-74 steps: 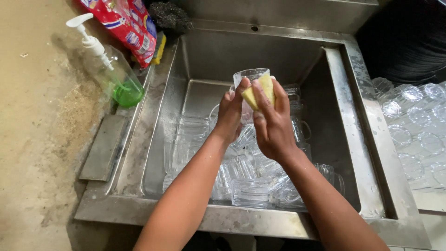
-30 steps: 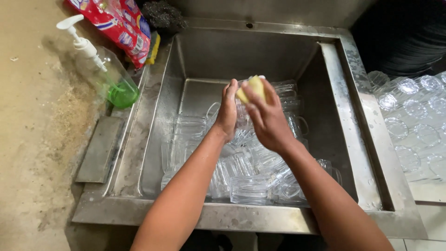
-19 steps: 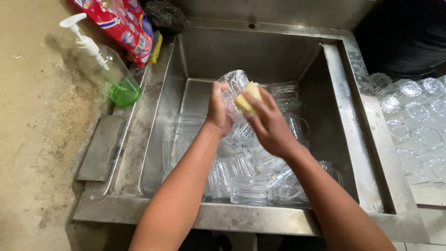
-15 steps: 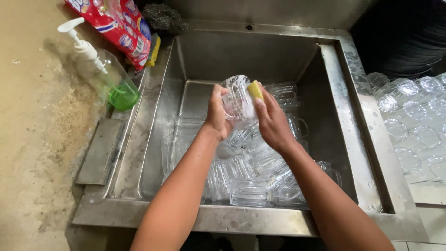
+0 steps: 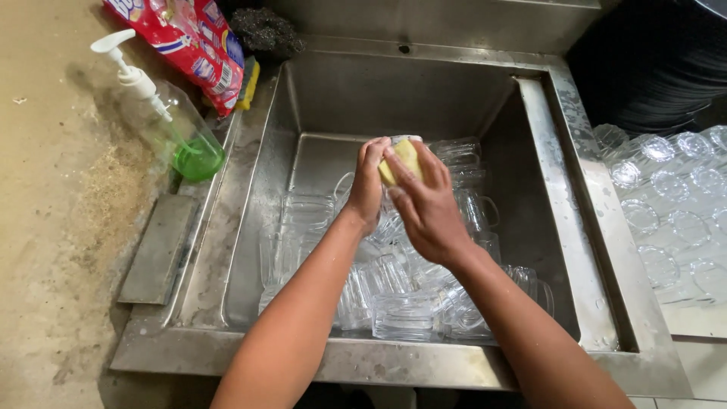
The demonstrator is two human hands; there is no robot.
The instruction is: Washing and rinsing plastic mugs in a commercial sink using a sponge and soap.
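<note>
Over a steel sink (image 5: 326, 98), my left hand (image 5: 367, 185) grips a clear glass mug (image 5: 390, 203), mostly hidden behind both hands. My right hand (image 5: 425, 204) presses a yellow sponge (image 5: 404, 157) against the top of that mug. Below my hands, several more clear glass mugs (image 5: 394, 291) lie piled in the sink basin.
A pump bottle with green liquid (image 5: 178, 129) stands left of the sink, beside a red printed bag (image 5: 185, 42) and a dark scouring pad (image 5: 265, 32). Several upturned clear glasses (image 5: 670, 197) sit on the drainboard at right. A grey slab (image 5: 159, 246) lies at the sink's left edge.
The mug was turned in my left hand, and my right hand has moved the sponge from its side onto its top.
</note>
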